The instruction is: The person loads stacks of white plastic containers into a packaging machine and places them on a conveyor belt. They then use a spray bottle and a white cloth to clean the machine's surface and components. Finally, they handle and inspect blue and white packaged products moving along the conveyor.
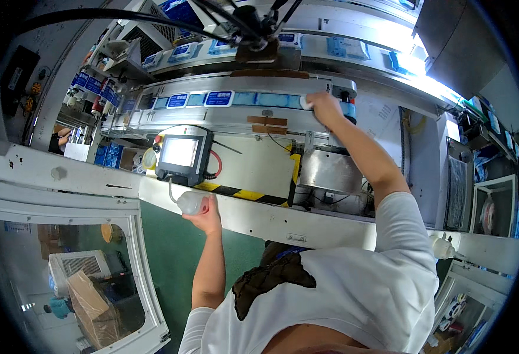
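My left hand (205, 219) is closed around a translucent squeeze bottle (189, 202) with a bent spout and a pinkish base, held over the white ledge of the machine frame. The spout rises beside the lower edge of a control panel (180, 152). Reaching far forward, my right hand (324, 108) presses a white wad (305, 102), perhaps cloth or tissue, onto a narrow blue belt (277, 100) near its right end. The fingers partly cover the wad. Farther left on the belt lie blue-and-white flat labels (219, 98).
Above the belt hangs a black jointed robot arm (256, 44). Behind it, a second conveyor carries several blue-and-white soft packs (348, 48). A metal box (330, 171) stands below my right forearm, beside a yellow-black striped edge (245, 194). A framed window panel (147, 277) is at lower left.
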A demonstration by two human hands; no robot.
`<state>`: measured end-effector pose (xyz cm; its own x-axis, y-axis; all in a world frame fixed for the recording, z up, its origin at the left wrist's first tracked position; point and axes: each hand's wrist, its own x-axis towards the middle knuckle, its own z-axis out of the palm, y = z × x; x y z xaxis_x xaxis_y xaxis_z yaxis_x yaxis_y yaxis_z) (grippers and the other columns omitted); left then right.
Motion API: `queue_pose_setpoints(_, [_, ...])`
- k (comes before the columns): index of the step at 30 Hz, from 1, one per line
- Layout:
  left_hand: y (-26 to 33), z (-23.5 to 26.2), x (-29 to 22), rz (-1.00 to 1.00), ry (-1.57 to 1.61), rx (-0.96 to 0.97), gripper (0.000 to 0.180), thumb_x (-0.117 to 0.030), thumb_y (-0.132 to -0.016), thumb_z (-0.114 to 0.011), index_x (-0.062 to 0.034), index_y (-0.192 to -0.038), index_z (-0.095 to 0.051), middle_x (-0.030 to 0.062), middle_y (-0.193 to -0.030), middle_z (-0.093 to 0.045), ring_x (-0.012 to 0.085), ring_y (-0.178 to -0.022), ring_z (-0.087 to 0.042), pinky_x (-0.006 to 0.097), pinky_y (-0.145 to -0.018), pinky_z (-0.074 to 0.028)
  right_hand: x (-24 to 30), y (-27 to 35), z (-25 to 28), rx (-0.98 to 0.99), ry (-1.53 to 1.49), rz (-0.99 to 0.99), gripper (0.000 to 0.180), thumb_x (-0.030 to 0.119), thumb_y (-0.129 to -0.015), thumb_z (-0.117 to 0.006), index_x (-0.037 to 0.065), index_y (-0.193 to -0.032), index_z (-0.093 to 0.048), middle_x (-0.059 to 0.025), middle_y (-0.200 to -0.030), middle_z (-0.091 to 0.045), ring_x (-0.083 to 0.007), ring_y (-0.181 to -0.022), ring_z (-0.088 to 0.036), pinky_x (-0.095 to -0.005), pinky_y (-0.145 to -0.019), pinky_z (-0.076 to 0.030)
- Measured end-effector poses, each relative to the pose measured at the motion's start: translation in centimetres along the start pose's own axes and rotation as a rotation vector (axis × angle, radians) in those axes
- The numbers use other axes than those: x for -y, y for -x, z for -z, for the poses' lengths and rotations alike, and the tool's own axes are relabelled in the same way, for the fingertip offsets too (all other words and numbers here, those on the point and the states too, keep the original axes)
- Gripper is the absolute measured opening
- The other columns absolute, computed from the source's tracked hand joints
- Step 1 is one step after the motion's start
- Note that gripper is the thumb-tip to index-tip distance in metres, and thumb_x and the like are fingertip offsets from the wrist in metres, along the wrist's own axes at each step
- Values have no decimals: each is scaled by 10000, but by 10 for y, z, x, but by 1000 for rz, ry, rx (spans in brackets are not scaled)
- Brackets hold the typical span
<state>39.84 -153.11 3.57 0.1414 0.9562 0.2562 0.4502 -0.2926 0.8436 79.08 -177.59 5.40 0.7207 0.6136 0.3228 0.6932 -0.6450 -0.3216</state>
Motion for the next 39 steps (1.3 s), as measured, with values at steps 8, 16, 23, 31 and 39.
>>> queue_pose_setpoints(8, [0,0,-2,-29,-15,-6,903,-303,-600,-849,39,-1206,-273,256,-1128,-500,365,-1022,-542,440,-882,-445,13,-4,-24,-115,111,-99,190,80,-764,-551,142,-936,-602,-86,-910,-638,-291,-930,-595,-408,-722,-507])
queue_pose_setpoints(16, [-1,-2,0,-32,-14,-12,894,-312,-593,-853,41,-1191,-291,256,-1114,-501,371,-1024,-536,438,-888,-440,19,2,-19,-301,93,2,238,49,-767,-524,132,-975,-603,-132,-919,-651,-329,-906,-613,-421,-764,-498])
queue_pose_setpoints(23, [1,3,-6,-35,-10,32,939,-323,-626,-838,81,-1233,-246,281,-1170,-467,382,-1085,-507,439,-931,-418,15,5,12,-109,-195,-11,181,-8,-707,-544,68,-866,-587,-131,-860,-634,-340,-886,-587,-422,-766,-471])
queue_pose_setpoints(31, [0,4,-6,-5,-65,16,913,-347,-603,-853,30,-1212,-287,249,-1144,-489,368,-1050,-532,433,-902,-435,39,-13,-31,-198,65,-5,236,41,-785,-501,135,-976,-603,-101,-935,-636,-308,-971,-584,-407,-761,-498])
queue_pose_setpoints(39, [0,3,-5,1,-18,6,909,-334,-599,-853,27,-1216,-291,243,-1151,-489,367,-1060,-529,433,-906,-433,45,-19,-34,5,49,173,271,37,-783,-515,145,-1019,-594,-104,-919,-636,-311,-954,-589,-403,-764,-498])
